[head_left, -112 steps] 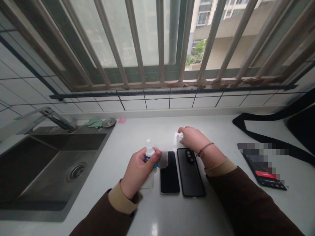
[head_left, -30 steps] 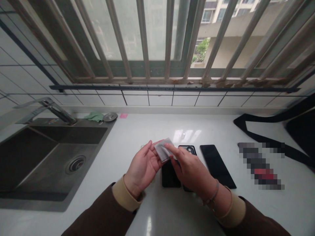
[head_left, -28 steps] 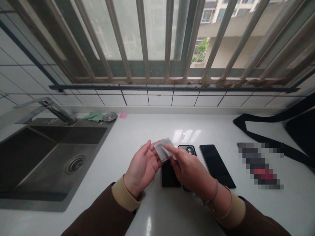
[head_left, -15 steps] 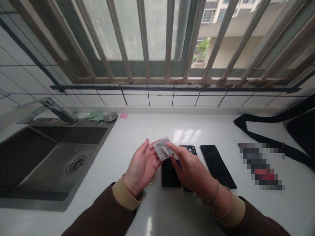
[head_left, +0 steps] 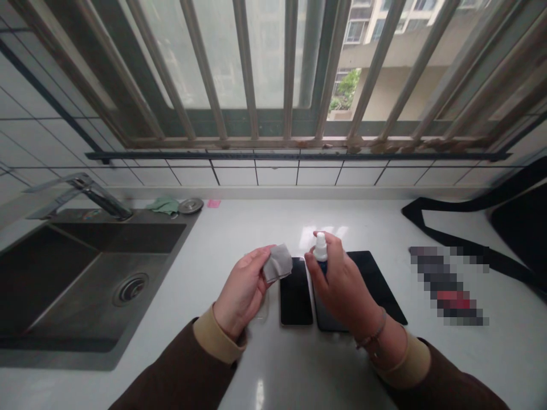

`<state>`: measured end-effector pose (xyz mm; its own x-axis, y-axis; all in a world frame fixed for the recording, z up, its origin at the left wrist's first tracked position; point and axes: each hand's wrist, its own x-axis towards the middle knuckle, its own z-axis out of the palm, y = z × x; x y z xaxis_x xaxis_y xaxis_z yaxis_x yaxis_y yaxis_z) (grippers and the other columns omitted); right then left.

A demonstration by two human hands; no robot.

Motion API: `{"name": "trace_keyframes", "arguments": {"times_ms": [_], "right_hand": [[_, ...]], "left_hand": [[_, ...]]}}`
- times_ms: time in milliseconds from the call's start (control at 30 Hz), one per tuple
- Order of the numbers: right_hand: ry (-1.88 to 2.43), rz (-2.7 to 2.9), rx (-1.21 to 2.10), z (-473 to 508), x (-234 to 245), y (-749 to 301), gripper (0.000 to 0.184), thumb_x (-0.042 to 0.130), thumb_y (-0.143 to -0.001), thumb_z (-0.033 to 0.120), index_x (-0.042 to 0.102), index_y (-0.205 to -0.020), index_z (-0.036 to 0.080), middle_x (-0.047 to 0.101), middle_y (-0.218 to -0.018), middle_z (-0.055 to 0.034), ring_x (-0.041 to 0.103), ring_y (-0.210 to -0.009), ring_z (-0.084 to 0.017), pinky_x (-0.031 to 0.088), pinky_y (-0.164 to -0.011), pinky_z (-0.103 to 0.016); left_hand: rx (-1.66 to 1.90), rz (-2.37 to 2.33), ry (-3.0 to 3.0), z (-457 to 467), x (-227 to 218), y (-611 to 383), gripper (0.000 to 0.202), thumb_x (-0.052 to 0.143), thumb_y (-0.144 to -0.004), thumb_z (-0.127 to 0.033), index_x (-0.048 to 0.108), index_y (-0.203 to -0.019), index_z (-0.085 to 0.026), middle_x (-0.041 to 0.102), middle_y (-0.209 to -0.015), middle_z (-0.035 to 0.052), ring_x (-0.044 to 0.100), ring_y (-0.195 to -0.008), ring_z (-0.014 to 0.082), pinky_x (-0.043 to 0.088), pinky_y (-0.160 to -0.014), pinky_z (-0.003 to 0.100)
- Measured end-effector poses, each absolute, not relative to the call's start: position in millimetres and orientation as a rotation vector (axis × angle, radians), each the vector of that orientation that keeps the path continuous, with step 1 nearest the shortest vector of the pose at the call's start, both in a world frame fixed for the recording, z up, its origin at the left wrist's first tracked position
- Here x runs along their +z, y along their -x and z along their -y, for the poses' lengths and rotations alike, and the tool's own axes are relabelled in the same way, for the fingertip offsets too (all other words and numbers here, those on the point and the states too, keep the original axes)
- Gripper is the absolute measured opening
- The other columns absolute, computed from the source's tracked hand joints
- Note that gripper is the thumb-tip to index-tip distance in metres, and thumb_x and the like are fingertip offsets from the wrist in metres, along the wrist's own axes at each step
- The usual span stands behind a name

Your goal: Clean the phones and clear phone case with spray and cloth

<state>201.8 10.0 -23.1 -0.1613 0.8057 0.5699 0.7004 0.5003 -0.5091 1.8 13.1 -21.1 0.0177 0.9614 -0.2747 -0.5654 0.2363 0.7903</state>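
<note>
My left hand (head_left: 241,290) pinches a folded grey cloth (head_left: 277,263) between thumb and fingers, above the counter. In my right hand (head_left: 337,279) is a small spray bottle (head_left: 320,247) with a white nozzle and a dark blue body, held upright; my fingers wrap round it and cover most of the body. Between the hands lies a black phone (head_left: 296,302), screen up. A second dark phone or case (head_left: 325,320) is partly covered by my right hand. Farther right lies a larger black flat device (head_left: 378,285). Something clear (head_left: 261,310) shows beside my left hand.
At the left is a steel sink (head_left: 106,319) with a faucet (head_left: 102,196). A green cloth (head_left: 163,206), a metal drain cover (head_left: 191,206) and a pink slip (head_left: 213,204) lie behind it. A black strap (head_left: 444,233) and a blurred-out item (head_left: 448,287) are at the right.
My right hand has drawn away from the cloth to the right, and the spray bottle's white nozzle now shows upright. My left hand has closed from an open palm to a pinch on the cloth.
</note>
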Motion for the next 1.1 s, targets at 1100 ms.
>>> {"name": "trace_keyframes", "arguments": {"times_ms": [1100], "right_hand": [[1.678,2.322,0.221,-103,-33,-225,0.016,0.063,-0.1,0.011,0.078,-0.094,0.014,0.076,-0.097,-0.0159,0.071,-0.089,-0.024,0.05,-0.084,-0.034]], "left_hand": [[1.203,-0.832,-0.562,-10,-14,-5,0.04,0.093,-0.085,-0.045,0.083,-0.104,-0.012,0.081,-0.1,0.007,0.072,-0.085,0.014,0.058,-0.079,0.022]]}}
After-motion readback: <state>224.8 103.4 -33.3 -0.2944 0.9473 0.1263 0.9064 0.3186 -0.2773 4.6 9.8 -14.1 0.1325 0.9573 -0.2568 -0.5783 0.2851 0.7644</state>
